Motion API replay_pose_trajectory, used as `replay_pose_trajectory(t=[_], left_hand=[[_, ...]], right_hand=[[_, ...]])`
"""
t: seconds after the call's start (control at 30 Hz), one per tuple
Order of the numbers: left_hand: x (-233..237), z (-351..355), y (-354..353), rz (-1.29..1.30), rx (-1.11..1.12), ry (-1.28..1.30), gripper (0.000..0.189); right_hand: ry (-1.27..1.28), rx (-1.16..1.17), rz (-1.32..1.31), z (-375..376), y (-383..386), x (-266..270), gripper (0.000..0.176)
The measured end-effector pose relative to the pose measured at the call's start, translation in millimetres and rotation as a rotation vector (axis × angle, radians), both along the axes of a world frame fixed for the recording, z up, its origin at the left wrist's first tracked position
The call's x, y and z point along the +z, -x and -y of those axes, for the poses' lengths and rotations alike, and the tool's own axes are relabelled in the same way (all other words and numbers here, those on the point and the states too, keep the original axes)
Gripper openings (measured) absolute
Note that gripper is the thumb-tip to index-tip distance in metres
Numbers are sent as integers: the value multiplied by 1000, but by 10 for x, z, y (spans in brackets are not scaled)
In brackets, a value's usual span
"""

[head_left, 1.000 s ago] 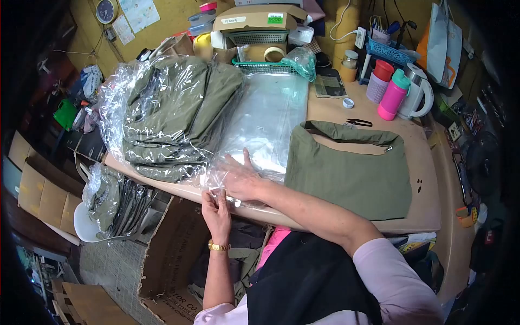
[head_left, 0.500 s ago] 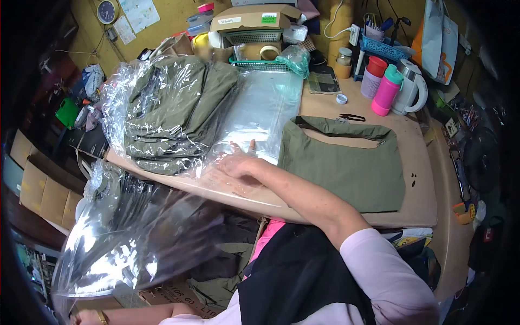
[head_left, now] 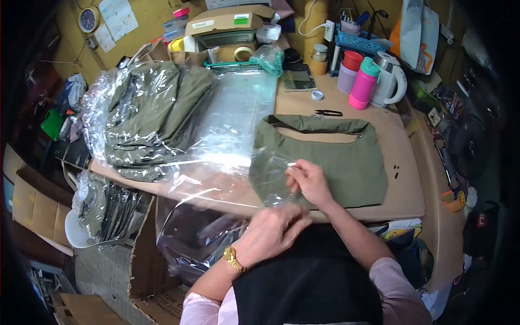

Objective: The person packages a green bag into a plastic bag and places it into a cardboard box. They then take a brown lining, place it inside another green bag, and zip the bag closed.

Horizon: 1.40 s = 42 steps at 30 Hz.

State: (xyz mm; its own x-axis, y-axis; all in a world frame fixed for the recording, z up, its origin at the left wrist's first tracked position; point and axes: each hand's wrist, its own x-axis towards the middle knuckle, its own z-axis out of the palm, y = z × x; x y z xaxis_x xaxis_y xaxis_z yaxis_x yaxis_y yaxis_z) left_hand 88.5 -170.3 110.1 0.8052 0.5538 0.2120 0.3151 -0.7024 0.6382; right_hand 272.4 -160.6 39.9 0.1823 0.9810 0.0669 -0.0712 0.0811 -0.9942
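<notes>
My right hand point(head_left: 310, 183) pinches the edge of a clear plastic bag point(head_left: 203, 192) above the near-left part of a folded olive-green garment point(head_left: 336, 173). Just below it, at the table's front edge, my left hand point(head_left: 271, 230) wears a gold watch point(head_left: 234, 259) and has its fingers closed on the bag too. The loose bag spreads leftward and droops over the table edge. The garment lies flat, its waistband-like strip at the far side. Left of it rests a stack of clear plastic bags point(head_left: 230, 111).
A plastic-wrapped pile of olive garments point(head_left: 157, 108) sits at the table's left. Thread snips point(head_left: 329, 113), a pink bottle point(head_left: 364, 84) and a kettle point(head_left: 387, 81) stand or lie at the back right. Below the table is an open cardboard box point(head_left: 143, 260); a white stool point(head_left: 81, 230) holds wrapped garments.
My left hand has swung in from the lower left, bringing the bag back to the table. My right hand has moved right from the bag stack to the bag's edge. The view shifted.
</notes>
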Motion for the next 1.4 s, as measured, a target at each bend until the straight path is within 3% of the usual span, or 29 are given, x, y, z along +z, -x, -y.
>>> replay_pose_trajectory(t=[0.03,0.1,0.13,0.17,0.23,0.27,0.33,0.4,0.43,0.5,0.57,0.63,0.67,0.73,0.77,0.83,0.87,0.97,1.03,1.17,1.23,1.27,1.33,1.4], left_hand=[[108,-29,-79,192,-37,-189,60],[326,-227,-293,142,126,-507,59],[212,-413,-394,84,124,-503,63],[25,-614,-397,-20,117,-440,54],[177,-865,-413,-432,-46,51,39],[100,-903,-359,-435,-63,50,39],[-111,-937,-284,-234,-7,-343,25],[-151,-908,-354,-205,41,-319,21],[-157,-888,-382,-179,102,-298,18],[-325,-735,-535,30,105,-89,17],[-369,-459,-724,168,84,15,20],[-365,-470,-678,167,71,67,19],[-396,-507,-632,191,136,133,17],[-548,-602,-553,341,164,382,16],[-613,-618,-530,341,172,378,16],[-654,-561,-551,617,260,798,19],[-678,-546,-574,657,279,854,21],[-899,-545,-620,694,275,795,29],[-977,-523,-660,641,318,787,37],[-1111,-534,-705,579,312,833,37],[-1086,-519,-781,725,366,756,33],[-1135,-570,-723,726,313,869,25],[-1229,-641,-660,645,309,849,22],[-1291,-665,-634,563,305,831,20]], right_hand=[[-4,-39,83,149,-100,49,15],[4,-89,168,420,-251,117,15],[-24,-125,230,522,-318,156,18],[-57,-161,291,593,-403,185,22],[-14,-272,384,741,-694,287,20],[4,-316,484,810,-861,296,18],[30,-377,578,906,-1186,318,17],[361,-390,919,942,-1425,420,21],[365,-397,917,960,-1390,451,21],[-44,-688,1396,894,-1166,563,44],[-337,-385,1145,698,-491,660,63],[-391,-360,1085,552,-290,454,44],[-393,-358,1081,500,-341,335,44],[-32,-159,735,382,-461,147,25],[-37,-152,733,336,-446,111,25],[-260,-246,577,293,-394,50,18],[-257,-243,574,278,-365,-35,18],[-194,-266,378,235,-322,-179,16],[-197,-274,650,249,-340,-147,15],[-103,-277,790,191,-473,-397,19],[1,-77,375,190,-523,-447,23],[4,-73,372,201,-520,-462,23],[-23,-78,226,206,-515,-447,24],[-44,-113,287,209,-495,-461,21]])
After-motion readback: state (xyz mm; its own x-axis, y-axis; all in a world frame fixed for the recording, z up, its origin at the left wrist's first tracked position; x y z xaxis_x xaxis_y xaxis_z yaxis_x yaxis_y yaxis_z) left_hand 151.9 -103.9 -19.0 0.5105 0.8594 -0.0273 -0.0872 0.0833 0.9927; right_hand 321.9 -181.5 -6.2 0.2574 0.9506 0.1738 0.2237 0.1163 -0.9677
